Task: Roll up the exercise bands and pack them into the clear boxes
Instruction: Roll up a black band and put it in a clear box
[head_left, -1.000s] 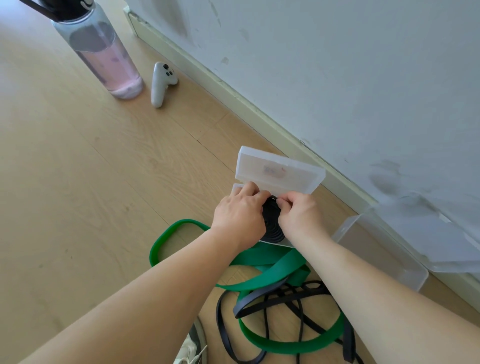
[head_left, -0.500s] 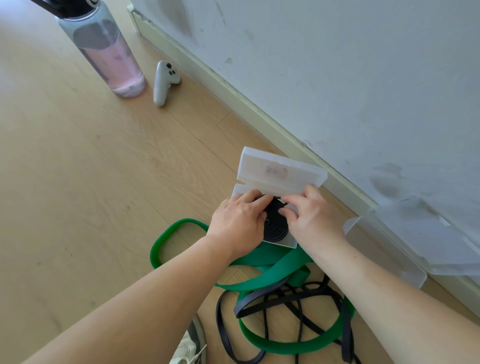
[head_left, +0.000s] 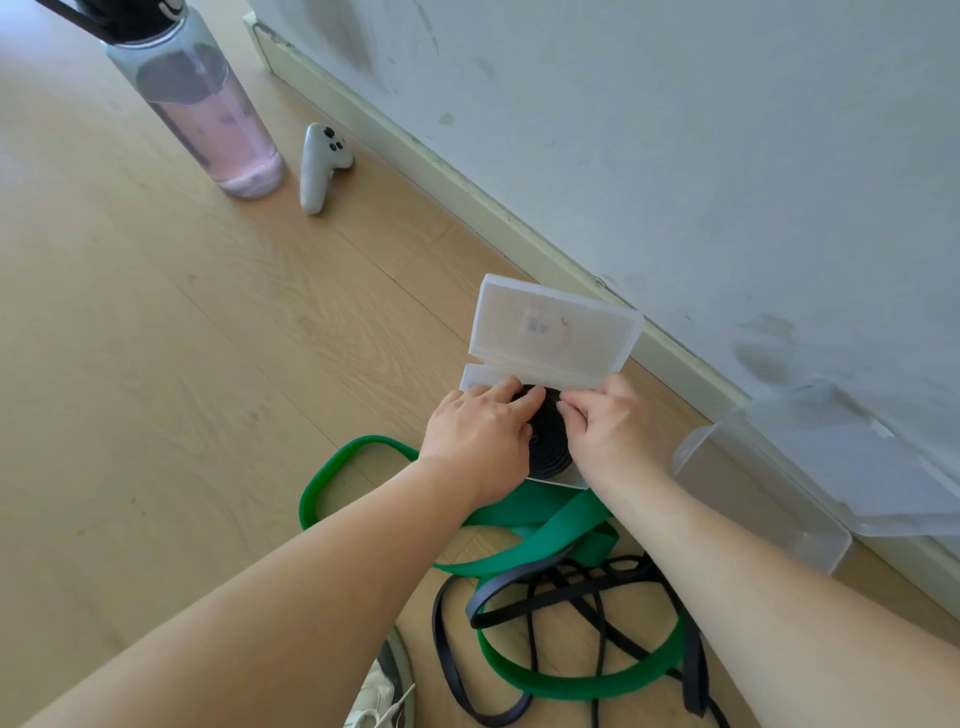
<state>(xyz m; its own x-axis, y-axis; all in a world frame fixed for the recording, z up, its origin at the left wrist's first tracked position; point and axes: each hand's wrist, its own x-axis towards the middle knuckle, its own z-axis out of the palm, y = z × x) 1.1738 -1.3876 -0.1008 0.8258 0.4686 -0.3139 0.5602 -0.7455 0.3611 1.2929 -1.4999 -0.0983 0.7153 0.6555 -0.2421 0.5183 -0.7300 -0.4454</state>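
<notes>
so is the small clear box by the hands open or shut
Open: the small clear box has its lid standing up, and the rolled black band sits in the base.

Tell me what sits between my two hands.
A rolled black band in the open clear box lies between left hand and right hand, in the head view.

A pale wood floor (head_left: 156, 389) meets a baseboard (head_left: 467, 192) running to the right edge. A bottle (head_left: 208, 114) stands upper left, with a white controller (head_left: 322, 166) just beside it. A small box (head_left: 550, 332) sits open at centre and a larger box (head_left: 753, 493) at right. A green band (head_left: 524, 512) and black bands (head_left: 693, 670) lie tangled at lower centre.
</notes>
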